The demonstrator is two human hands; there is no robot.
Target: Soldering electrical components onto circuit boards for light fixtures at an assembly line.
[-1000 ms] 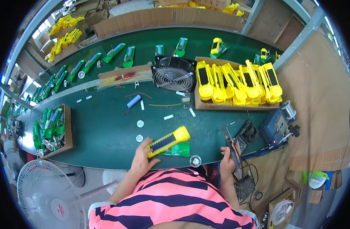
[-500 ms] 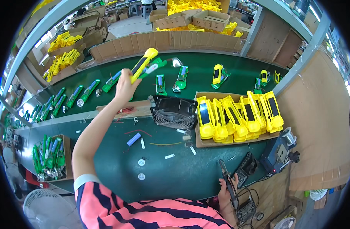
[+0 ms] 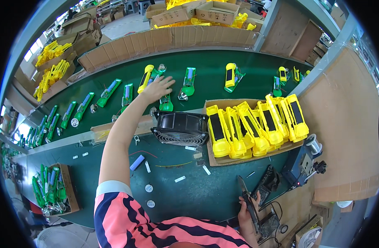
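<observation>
My left hand (image 3: 158, 88) is stretched over the green belt with its fingers spread and nothing gripped. Beside its wrist lies a yellow casing with a dark panel (image 3: 145, 78), with a round silver lamp head (image 3: 161, 67) by it. Partly under the hand is a green casing (image 3: 166, 103) with parts fitted in it. Low on the right, my right hand (image 3: 246, 211) is closed around the dark handle of a soldering iron (image 3: 250, 202), its tip pointing up and left. A black iron stand (image 3: 267, 186) is just right of it.
A carton of yellow casings (image 3: 255, 128) stands right of a black fan (image 3: 181, 128). Several green casings (image 3: 84, 105) line the belt. A box of green units (image 3: 53, 188) sits at left. A solder spool (image 3: 313, 144) tops the blue station. A blue cell (image 3: 137, 162) lies on the bench.
The left hand has let go of the yellow casing, which now rests on the belt, and its fingers have spread. The view has shifted slightly. The right hand still holds the soldering iron.
</observation>
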